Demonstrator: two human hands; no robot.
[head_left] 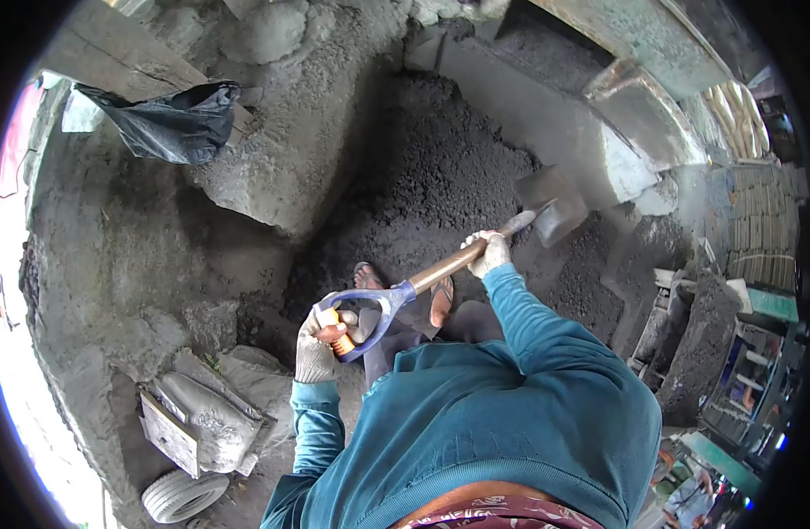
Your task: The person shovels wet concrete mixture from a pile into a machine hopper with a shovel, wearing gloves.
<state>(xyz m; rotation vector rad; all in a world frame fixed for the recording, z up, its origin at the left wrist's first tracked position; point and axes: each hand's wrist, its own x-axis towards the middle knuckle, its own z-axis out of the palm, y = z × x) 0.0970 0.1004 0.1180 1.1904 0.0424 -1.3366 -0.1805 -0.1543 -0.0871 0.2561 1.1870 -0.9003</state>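
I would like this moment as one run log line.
left hand: on grip | right hand: on shaft | shovel blade: near dark heap

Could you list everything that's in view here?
Shovel: one, brown shaft, blue handle, grey blade, centre
Loose heap: one, dark grey, beyond the feet
Black sheet: one, upper left
Plank: one, grey-brown, upper left
Flat board: one, grey, lower left
Tyre: one, grey, bottom left
Stacked pieces: too many to count, greyish tan, far right
Green boards: at least two, right
Blurred far-right items: cannot tell
Sandalled feet: two, centre
Left hand: one, pale glove, on handle
Right hand: one, pale glove, on shaft
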